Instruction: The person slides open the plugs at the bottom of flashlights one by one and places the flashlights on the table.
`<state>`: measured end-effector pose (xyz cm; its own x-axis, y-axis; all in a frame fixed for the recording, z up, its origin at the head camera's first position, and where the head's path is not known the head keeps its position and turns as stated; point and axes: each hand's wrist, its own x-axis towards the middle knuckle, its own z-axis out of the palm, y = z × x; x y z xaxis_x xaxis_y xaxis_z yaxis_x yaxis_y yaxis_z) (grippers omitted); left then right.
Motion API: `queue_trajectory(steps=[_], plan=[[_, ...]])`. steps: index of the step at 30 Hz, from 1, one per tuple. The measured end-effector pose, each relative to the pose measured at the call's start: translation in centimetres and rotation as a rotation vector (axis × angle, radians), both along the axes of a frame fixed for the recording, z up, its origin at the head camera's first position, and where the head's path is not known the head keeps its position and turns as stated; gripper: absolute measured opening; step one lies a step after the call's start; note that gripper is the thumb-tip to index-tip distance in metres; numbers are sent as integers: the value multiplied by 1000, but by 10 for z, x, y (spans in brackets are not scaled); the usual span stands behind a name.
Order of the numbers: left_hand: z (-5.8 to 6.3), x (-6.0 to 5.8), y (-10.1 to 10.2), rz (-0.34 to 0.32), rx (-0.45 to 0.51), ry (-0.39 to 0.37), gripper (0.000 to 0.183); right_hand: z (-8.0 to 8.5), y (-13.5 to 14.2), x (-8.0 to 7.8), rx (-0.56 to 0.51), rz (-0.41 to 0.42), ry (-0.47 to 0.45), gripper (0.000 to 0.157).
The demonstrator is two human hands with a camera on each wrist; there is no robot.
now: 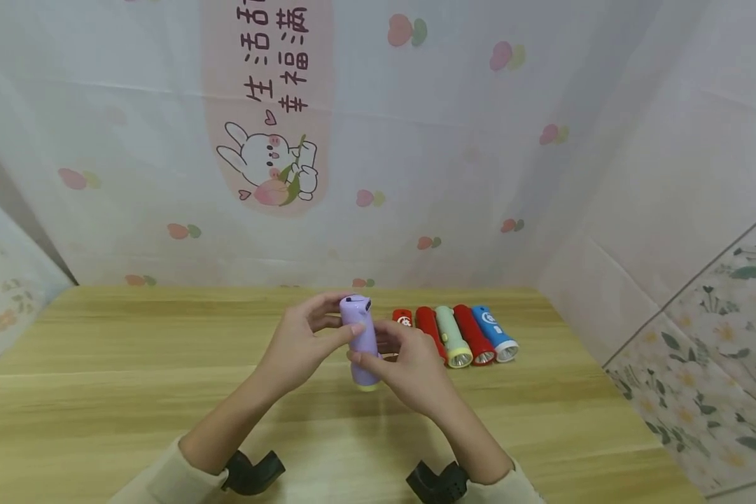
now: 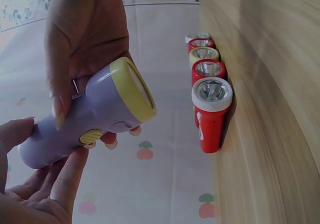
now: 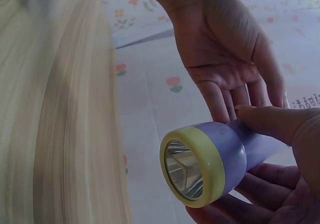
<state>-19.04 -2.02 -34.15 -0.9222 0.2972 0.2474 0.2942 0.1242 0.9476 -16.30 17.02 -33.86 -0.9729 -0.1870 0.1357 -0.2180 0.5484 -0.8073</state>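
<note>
Both hands hold a purple flashlight (image 1: 367, 374) over the table. Its yellow-rimmed lens end points down toward me in the head view, the tail up and away. My left hand (image 1: 296, 343) pinches the tail end between thumb and fingers. Lower on the body, my right hand (image 1: 416, 367) grips it with the thumb across the front and fingers behind. The left wrist view shows a ribbed yellow switch (image 2: 90, 136) on the side. Inside the yellow rim (image 3: 213, 166), the silver reflector (image 3: 185, 170) faces out in the right wrist view.
To the right, several flashlights lie side by side on the wooden table (image 1: 164, 378): red ones (image 1: 474, 334), a pale green one (image 1: 449, 327) and a blue one (image 1: 493, 330). The nearest red one (image 2: 212, 129) has a white rim. A printed cloth (image 1: 441, 161) hangs behind the table.
</note>
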Motion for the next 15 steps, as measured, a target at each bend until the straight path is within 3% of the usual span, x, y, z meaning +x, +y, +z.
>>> queue_trajectory(steps=[15], plan=[[3, 4, -7, -9, -27, -28, 50, 3, -2, 4, 20, 24, 33, 39]])
